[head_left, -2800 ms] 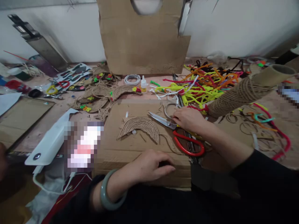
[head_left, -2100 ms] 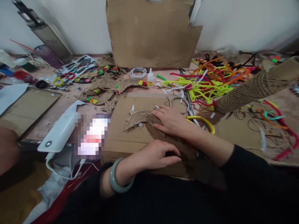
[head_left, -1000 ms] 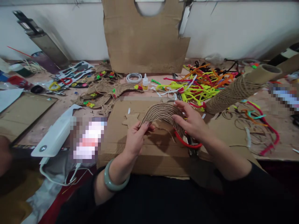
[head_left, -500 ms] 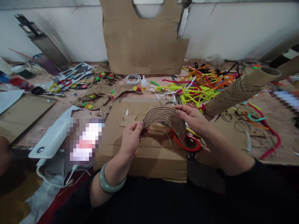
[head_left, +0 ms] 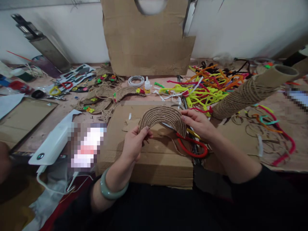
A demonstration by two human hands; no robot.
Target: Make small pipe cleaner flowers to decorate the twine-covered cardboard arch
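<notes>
Between my hands is an arch of coiled brown twine (head_left: 161, 116), its ends pointing down, held above a flat cardboard box (head_left: 154, 170). My left hand (head_left: 135, 141) pinches the arch's left end between thumb and fingers. At the right side, my right hand (head_left: 198, 123) grips the arch's edge the same way. Red-handled scissors (head_left: 203, 150) lie below my right hand, partly covered by the arch. A cardboard star (head_left: 131, 124) rests on the box left of the arch, and a loose twine end (head_left: 174, 144) curls beneath it.
A twine-wrapped tube (head_left: 245, 93) stands tilted at right, beside a heap of bright cords (head_left: 209, 91). Behind the box are a small glue bottle (head_left: 147, 86), a white tape roll (head_left: 136, 81) and finished twine pieces (head_left: 102, 93). At left lie a white power bank (head_left: 54, 139) and a blurred phone.
The twine arch has shifted left and turned slightly, now showing its face more evenly. Both hands keep their hold on it. The view has moved a little.
</notes>
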